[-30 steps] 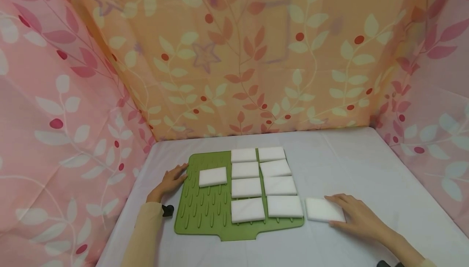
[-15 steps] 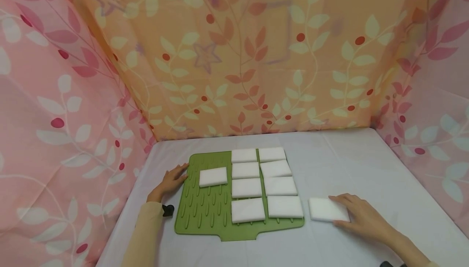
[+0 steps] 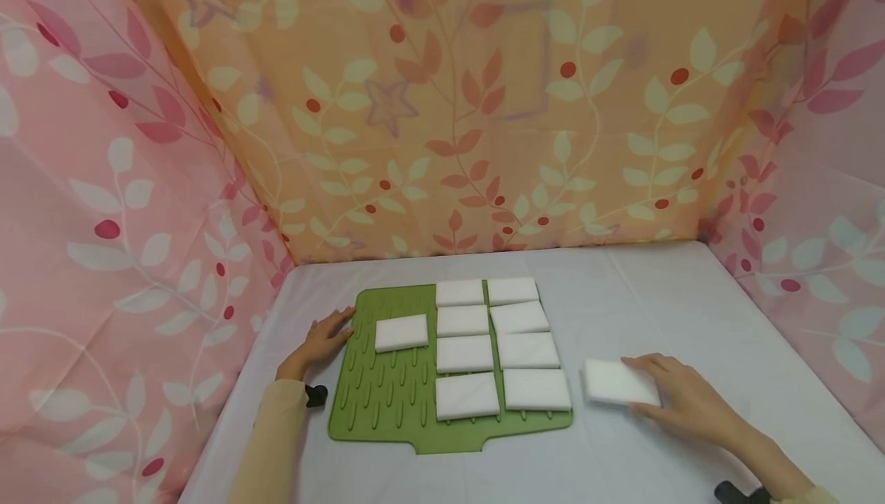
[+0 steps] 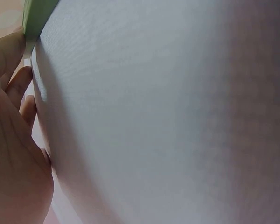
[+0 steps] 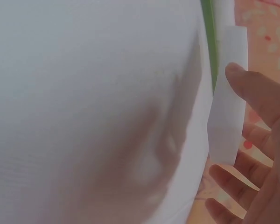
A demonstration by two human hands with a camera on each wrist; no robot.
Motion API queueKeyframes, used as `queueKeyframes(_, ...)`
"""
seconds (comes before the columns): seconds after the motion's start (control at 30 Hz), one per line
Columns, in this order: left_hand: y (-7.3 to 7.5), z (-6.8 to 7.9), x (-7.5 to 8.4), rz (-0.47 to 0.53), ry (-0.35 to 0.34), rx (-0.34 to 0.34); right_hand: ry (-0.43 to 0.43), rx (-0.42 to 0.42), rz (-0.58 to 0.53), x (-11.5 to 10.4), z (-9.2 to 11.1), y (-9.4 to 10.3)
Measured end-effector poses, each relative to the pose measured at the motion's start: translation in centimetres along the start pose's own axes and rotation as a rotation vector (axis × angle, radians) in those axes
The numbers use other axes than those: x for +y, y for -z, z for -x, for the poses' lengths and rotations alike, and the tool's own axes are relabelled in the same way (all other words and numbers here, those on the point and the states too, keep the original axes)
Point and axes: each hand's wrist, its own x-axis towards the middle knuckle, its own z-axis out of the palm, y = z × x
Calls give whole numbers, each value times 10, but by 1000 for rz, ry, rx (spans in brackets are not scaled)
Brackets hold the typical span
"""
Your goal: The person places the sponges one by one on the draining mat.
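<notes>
My right hand pinches a white block-shaped sponge by its right end, with the thumb on the near side. In the right wrist view the sponge is held above the white cloth, with a shadow apart from it. My left hand touches the left edge of a green ridged mat with fairly straight fingers. In the left wrist view a thumb and fingers lie by the mat's edge. Two columns of white sponges cover the mat's right half. One separate sponge lies on its left half.
A white cloth covers the table. Behind it hangs an orange leaf-patterned curtain, with pink curtains at the sides. Bare cloth lies between the mat's right edge and the held sponge.
My right hand first slid the sponge a little to the right, away from the mat, then lifted it slightly off the cloth. The left hand and the mat have stayed put.
</notes>
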Motion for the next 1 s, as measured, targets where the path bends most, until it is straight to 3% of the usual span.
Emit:
queueKeyframes(0.7, 0, -1, -1, 10, 6, -21, 110, 3, -22, -18, -36, -5)
queueKeyframes(1.0, 1, 0, -2, 16, 7, -21, 136, -34, -60, -30, -55, -9)
